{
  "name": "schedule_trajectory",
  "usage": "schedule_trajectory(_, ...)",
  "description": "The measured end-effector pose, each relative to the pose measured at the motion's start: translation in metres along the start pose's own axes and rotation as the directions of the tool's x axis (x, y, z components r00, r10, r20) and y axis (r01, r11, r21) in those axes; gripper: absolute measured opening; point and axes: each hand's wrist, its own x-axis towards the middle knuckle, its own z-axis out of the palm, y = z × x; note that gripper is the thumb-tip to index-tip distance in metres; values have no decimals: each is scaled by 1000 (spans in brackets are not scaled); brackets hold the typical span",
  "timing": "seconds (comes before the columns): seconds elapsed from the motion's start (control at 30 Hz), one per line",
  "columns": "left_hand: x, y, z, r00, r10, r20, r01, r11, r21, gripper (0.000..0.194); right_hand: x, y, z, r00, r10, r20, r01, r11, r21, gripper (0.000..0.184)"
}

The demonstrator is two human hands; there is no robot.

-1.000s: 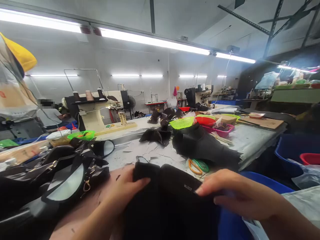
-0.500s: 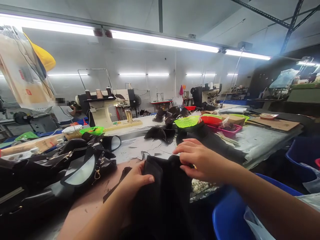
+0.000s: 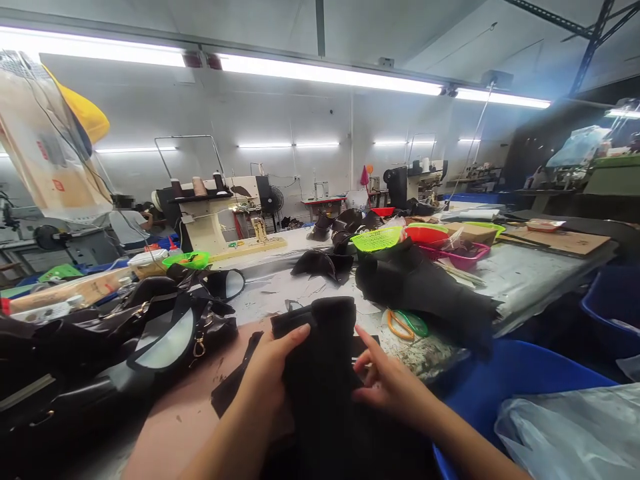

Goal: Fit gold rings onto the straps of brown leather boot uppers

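My left hand (image 3: 273,363) is closed on a piece of black fabric (image 3: 323,373), thumb on the near face. The fabric is upright, its folded top edge above the table, and its lower part falls toward me into dark. At the fabric's right edge is my right hand (image 3: 387,380), index finger stretched up against it and the other fingers loosely bent and apart. Just beyond that hand, scissors (image 3: 401,327) with orange and green handle loops lie on the table (image 3: 260,297). A larger heap of black material (image 3: 425,283) lies behind them.
Dark bags with metal clasps (image 3: 165,333) crowd the left side. A lime basket (image 3: 376,239), a red bowl (image 3: 425,235) and a magenta basket (image 3: 460,257) stand farther back. A blue bin (image 3: 480,393) with clear plastic is at lower right. A sewing machine (image 3: 205,220) stands behind; a person sits far left.
My right hand has come down from the fabric's top edge to its right side, index finger now extended. The fabric has turned and its top looks folded over. The scissors have come into view.
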Motion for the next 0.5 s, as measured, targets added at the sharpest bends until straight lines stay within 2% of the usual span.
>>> schedule_trajectory(0.03, 0, 1, -1, 1000, 1, -4, -1, 1000, -4, 31, -4, 6, 6, 998, 47, 43, -48, 999, 24, 84)
schedule_trajectory(0.07, 1, 2, -2, 1000, -13, -1, 13, 1000, -6, 30, -8, 9, 11, 998, 49, 35, -50, 998, 41, 78)
schedule_trajectory(0.13, 3, -2, -4, 998, -66, 18, 66, 998, -10, 25, -14, 11, 19, 999, -44, -23, 47, 992, 120, 76)
schedule_trajectory(0.2, 6, -8, -7, 993, -110, 46, 111, 994, -22, 23, -18, 8, 25, 993, -121, 3, 116, 957, 264, 82)
schedule_trajectory(0.27, 7, -14, -10, 992, -92, 84, 96, 994, -49, 23, -18, 3, 28, 996, -78, 38, 64, 957, 283, 74)
schedule_trajectory(0.33, 7, -19, -12, 992, -50, 120, 58, 996, -68, 25, -16, 0, 27, 999, 25, -24, -21, 990, 136, 54)
schedule_trajectory(0.4, 5, -23, -15, 990, -15, 143, 24, 998, -58, 27, -12, -1, 20, 996, 34, -85, -31, 999, 34, 44)
schedule_trajectory(0.43, 4, -25, -16, 989, -2, 149, 9, 999, -45, 29, -10, -2, 14, 998, 4, -57, 0, 998, 62, 46)
schedule_trajectory(0.5, 3, -29, -18, 986, 11, 168, -9, 1000, -11, 33, -6, -4, 0, 995, -84, 62, 64, 958, 278, 55)
